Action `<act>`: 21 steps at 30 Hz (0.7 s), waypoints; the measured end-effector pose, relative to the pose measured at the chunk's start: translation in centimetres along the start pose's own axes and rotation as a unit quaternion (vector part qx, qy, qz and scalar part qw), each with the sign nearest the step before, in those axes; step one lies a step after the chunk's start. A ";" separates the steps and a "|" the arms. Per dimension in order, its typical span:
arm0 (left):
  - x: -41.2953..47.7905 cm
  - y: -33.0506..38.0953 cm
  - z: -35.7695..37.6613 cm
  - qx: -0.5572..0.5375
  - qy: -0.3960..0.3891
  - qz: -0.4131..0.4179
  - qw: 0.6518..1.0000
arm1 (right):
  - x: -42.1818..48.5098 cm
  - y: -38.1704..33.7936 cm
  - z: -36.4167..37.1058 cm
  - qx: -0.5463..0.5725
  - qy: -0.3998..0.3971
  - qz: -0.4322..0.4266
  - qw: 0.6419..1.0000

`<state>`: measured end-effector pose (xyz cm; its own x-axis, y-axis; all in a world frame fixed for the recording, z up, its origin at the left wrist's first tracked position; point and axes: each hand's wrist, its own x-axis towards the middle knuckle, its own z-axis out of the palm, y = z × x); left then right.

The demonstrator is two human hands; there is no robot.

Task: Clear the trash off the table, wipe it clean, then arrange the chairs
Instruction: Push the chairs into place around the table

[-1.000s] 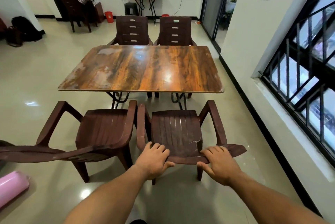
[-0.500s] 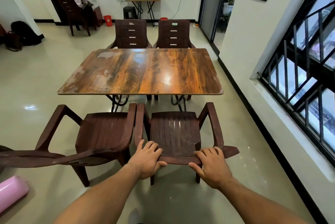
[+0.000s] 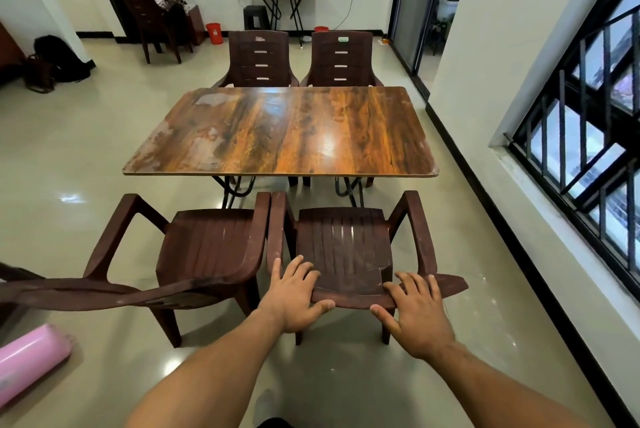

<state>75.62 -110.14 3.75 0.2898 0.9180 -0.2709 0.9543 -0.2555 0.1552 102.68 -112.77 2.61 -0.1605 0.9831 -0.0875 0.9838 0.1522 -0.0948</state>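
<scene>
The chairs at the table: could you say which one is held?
Only the near right chair: left hand and right hand grip its backrest.

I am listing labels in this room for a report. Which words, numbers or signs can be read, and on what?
No text is readable here.
White sticker on the far left chair: torn and blurred.
Green sticker on the far right chair: too small.
Mark on the red bucket: too small.

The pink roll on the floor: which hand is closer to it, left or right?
Left. The left hand grips the chair back at its left end, to the right of the pink roll; the right hand grips the other end, farther away.
</scene>
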 end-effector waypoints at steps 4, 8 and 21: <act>-0.2 0.2 0.0 0.002 0.003 -0.011 1.000 | -0.2 -0.3 -0.2 0.007 -0.007 0.013 1.000; -0.5 0.0 0.3 -0.028 0.033 -0.011 0.999 | -0.5 -1.8 -0.1 0.005 -0.007 0.001 1.000; -4.9 -11.6 -1.0 0.024 0.107 -0.182 0.977 | 2.0 -13.8 0.8 0.013 -0.024 -0.107 0.994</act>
<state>63.01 -111.34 4.25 -0.0868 0.9918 -0.0937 0.9950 0.0909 0.0403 88.77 -113.00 2.99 -0.3702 0.9225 -0.1095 0.9243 0.3540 -0.1426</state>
